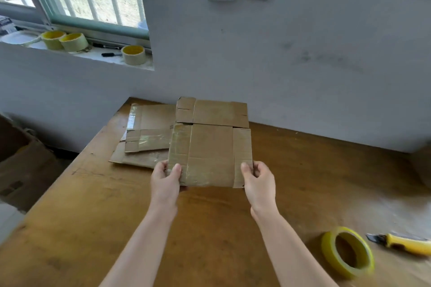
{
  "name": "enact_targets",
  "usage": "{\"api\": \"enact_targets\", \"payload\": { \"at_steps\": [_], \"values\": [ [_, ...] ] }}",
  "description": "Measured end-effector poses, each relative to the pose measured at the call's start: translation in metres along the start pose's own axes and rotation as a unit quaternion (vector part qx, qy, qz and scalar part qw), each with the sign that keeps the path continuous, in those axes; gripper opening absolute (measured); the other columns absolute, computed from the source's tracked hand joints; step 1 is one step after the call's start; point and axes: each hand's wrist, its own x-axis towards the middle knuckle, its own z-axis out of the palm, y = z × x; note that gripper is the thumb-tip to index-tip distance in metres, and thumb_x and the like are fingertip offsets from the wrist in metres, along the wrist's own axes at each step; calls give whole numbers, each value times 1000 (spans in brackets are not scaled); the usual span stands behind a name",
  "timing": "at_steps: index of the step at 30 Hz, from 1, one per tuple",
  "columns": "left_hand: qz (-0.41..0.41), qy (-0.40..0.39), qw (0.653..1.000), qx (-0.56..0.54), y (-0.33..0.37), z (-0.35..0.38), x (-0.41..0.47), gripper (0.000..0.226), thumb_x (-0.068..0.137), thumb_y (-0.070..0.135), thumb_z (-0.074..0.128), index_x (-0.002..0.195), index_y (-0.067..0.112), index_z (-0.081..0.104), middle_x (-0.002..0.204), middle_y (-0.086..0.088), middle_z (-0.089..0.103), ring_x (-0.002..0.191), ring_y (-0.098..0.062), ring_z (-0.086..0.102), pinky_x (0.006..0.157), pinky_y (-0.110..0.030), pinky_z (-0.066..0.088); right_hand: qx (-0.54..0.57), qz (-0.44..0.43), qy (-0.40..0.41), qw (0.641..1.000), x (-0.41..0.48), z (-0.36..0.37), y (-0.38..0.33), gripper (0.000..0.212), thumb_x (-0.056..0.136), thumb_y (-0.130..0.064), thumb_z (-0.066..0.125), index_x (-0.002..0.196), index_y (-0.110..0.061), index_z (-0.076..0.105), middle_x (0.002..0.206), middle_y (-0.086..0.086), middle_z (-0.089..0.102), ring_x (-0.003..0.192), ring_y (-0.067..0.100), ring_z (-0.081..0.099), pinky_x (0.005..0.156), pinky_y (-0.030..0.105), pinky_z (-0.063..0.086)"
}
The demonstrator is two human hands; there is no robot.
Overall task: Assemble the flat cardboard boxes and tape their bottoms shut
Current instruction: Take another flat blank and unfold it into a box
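A flat folded cardboard box (211,144), with old clear tape on its left flap, is held a little above the wooden table (210,228). My left hand (166,179) grips its near left corner, thumb on top. My right hand (257,180) grips the near right corner the same way. Behind and to the left, a stack of other flat boxes (144,137) lies on the table. A roll of yellow-cored tape (347,251) lies on the table at the near right.
A yellow utility knife (405,243) lies right of the tape roll. Three more tape rolls (72,42) and a black marker (111,54) sit on the window sill. An open carton (23,158) stands on the floor at the left. The wall runs close behind the table.
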Motion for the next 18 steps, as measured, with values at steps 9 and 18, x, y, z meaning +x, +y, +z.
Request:
{"api": "enact_targets", "payload": {
  "at_steps": [9,18],
  "values": [
    [9,-24,1000,-9,-44,90,-114,15,98,11,51,112,15,53,101,-3,63,87,-20,62,65,-37,53,21,-37,7,999,-18,-150,24,14,96,-29,59,95,-16,65,89,-1,70,86,16,66,73,30,58],
    [30,-94,995,30,-64,154,-172,14,99,11,50,98,25,54,105,-5,65,94,-24,63,78,-41,54,38,-5,73,997,-26,-237,46,13,98,-26,55,96,-15,63,93,1,68,90,20,63,84,41,57]
  ]
}}
